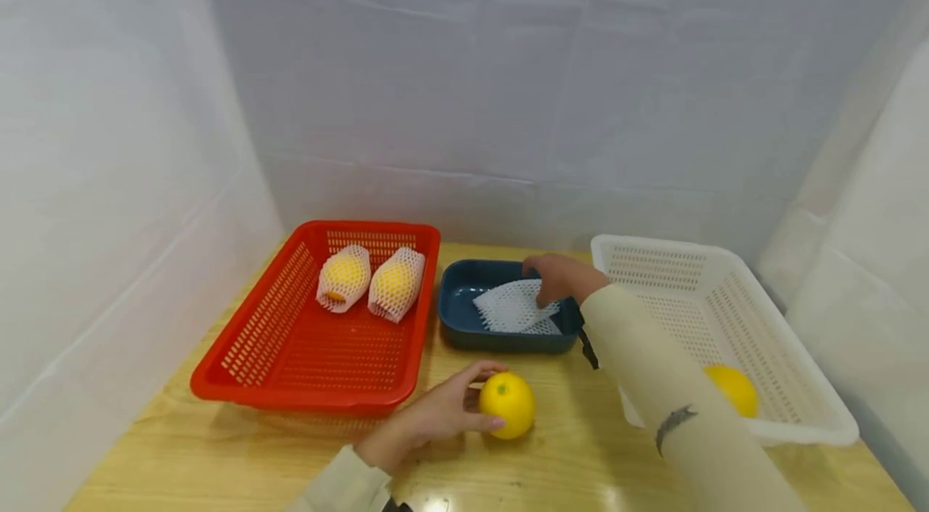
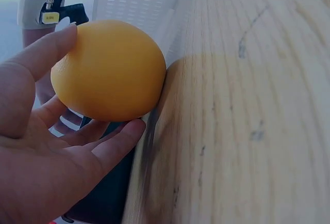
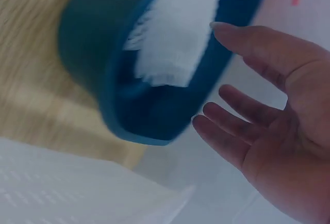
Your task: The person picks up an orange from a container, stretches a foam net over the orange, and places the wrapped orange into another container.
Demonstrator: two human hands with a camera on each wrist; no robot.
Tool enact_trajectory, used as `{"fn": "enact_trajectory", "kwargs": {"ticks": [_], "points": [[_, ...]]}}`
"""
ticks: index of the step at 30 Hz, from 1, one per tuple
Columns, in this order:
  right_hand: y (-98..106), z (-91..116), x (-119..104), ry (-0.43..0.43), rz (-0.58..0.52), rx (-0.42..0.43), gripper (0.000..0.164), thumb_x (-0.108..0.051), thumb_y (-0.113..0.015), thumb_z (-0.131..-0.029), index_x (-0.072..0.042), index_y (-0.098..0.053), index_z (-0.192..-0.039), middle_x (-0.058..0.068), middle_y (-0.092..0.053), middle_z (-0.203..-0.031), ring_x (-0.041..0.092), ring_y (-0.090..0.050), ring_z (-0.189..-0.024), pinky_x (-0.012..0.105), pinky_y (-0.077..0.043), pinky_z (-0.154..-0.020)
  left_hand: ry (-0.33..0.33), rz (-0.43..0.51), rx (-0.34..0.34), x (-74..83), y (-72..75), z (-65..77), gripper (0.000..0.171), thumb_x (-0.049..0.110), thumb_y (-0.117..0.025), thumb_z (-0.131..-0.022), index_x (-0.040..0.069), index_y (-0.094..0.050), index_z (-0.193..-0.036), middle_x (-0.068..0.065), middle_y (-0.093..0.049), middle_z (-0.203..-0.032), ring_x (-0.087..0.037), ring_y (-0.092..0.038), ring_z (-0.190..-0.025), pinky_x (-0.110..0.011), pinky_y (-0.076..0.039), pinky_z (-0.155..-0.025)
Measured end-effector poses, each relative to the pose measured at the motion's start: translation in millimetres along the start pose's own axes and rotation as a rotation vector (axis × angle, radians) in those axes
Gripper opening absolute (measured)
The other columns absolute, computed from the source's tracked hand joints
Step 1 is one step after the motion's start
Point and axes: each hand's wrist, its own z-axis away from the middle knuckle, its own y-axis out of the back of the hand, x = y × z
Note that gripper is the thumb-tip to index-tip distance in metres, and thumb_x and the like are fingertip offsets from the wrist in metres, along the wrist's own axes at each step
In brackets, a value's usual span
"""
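My left hand (image 1: 443,414) holds a bare yellow-orange orange (image 1: 508,405) low at the wooden table, thumb on one side and fingers on the other. In the left wrist view the orange (image 2: 109,70) appears close to the wood. Over the blue container (image 1: 472,341) is my right hand (image 1: 562,278), above white foam net sleeves (image 1: 511,305) lying inside. The right wrist view shows the thumb and fingers of the right hand (image 3: 278,100) spread apart, with nothing between them, beside the container's rim (image 3: 111,105).
A red basket (image 1: 305,395) at the left holds two fruits in foam nets (image 1: 344,274). At the right, a white basket (image 1: 806,391) contains a bare orange (image 1: 733,389), partly behind the right sleeve. White sheeting (image 1: 464,93) encloses the back and sides.
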Motion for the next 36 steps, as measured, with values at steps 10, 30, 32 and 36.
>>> {"fn": "enact_trajectory", "kwargs": {"ticks": [10, 30, 32, 36], "points": [[-30.8, -7.3, -5.1, -0.107, 0.074, -0.05, 0.061, -0.01, -0.077, -0.082, -0.019, -0.052, -0.136, 0.014, -0.045, -0.143, 0.031, -0.048, -0.124, 0.048, -0.047, -0.095, 0.028, 0.015, 0.001, 3.8, -2.6, 1.6, 0.061, 0.006, -0.074, -0.085, 0.011, -0.045, -0.138, -0.015, -0.044, -0.137, -0.036, -0.051, -0.121, -0.047, -0.043, -0.103], [-37.9, -23.4, 9.5, 0.03, 0.154, 0.209, 0.014, 0.004, -0.059, -0.086, -0.006, -0.067, -0.093, 0.009, -0.066, -0.091, 0.023, -0.055, -0.077, 0.04, -0.05, -0.077, 0.019, -0.003, 0.002, 3.8, -2.9, 0.8, 0.061, 0.007, -0.074, -0.086, 0.011, -0.044, -0.138, -0.016, -0.043, -0.138, -0.037, -0.051, -0.121, -0.046, -0.044, -0.102], [-32.6, -21.6, 8.8, 0.043, 0.154, 0.224, 0.013, 0.004, -0.059, -0.085, -0.006, -0.066, -0.091, 0.008, -0.065, -0.089, 0.023, -0.055, -0.077, 0.04, -0.05, -0.076, 0.021, -0.01, 0.003, 3.7, -2.1, 1.4, 0.062, 0.008, -0.074, -0.086, 0.01, -0.043, -0.139, -0.016, -0.043, -0.139, -0.037, -0.051, -0.121, -0.046, -0.044, -0.102], [-14.1, -12.5, 4.2, 0.076, 0.14, 0.258, 0.012, 0.005, -0.058, -0.082, -0.005, -0.063, -0.088, 0.008, -0.062, -0.084, 0.024, -0.054, -0.074, 0.039, -0.049, -0.071, 0.04, -0.023, 0.008, 5.1, -0.1, 1.8, 0.063, 0.013, -0.074, -0.086, 0.01, -0.042, -0.14, -0.015, -0.043, -0.139, -0.036, -0.051, -0.121, -0.047, -0.042, -0.103]]}}
